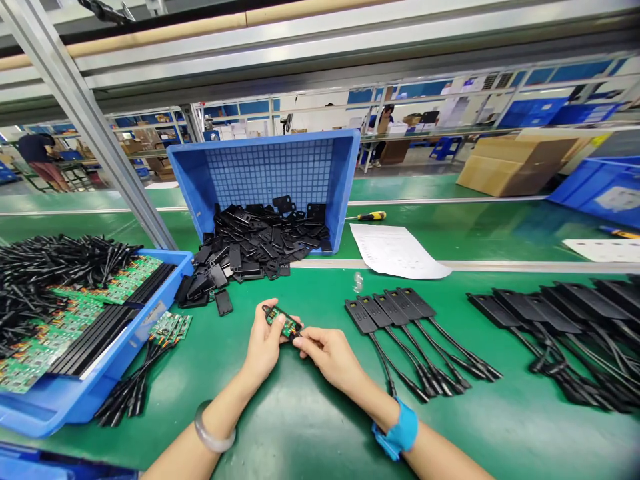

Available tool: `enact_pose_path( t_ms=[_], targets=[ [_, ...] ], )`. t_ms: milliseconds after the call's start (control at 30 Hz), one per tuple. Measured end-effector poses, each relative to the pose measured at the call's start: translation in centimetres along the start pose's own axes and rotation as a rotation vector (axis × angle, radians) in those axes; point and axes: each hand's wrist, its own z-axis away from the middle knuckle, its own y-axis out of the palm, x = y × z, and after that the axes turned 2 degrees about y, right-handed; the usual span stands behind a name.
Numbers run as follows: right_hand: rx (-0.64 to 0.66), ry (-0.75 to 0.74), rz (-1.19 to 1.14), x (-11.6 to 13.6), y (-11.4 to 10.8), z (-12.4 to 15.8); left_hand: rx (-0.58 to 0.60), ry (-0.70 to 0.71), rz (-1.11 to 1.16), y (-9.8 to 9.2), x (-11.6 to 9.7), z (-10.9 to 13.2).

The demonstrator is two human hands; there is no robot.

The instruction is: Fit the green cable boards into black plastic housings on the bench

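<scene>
My left hand (264, 341) is closed around a small black plastic case with a green circuit board (284, 323) lying in it, the thumb resting on the board. At the board's lower right end, the fingers of my right hand (327, 353) pinch a black cable, mostly hidden by the fingers. A loose black case half (223, 303) lies on the green tabletop just left of my hands. To the right, several closed black cases with cables (393, 312) lie in a row.
A tipped blue crate (345, 193) spills black case halves (260, 237). At left, a blue bin (165, 293) holds circuit boards with cables; more boards (170, 328) lie beside it. Finished-looking cases (560, 310), a paper sheet (395, 250) and a screwdriver (373, 216) lie right.
</scene>
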Motion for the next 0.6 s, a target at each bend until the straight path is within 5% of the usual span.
enact_pose_path(
  t_ms=[233, 400, 600],
  targets=[
    [0.131, 0.064, -0.135, -0.8, -0.1, -0.4, 0.032, -0.029, 0.083, 0.0, -0.2, 0.1],
    [0.046, 0.034, -0.063, -0.7, -0.1, -0.7, 0.012, -0.007, 0.005, 0.1, -0.8, 0.1],
    [-0.065, 0.233, -0.16, -0.2, 0.3, -0.5, -0.149, -0.101, -0.212, 0.1, -0.8, -0.8]
  ],
)
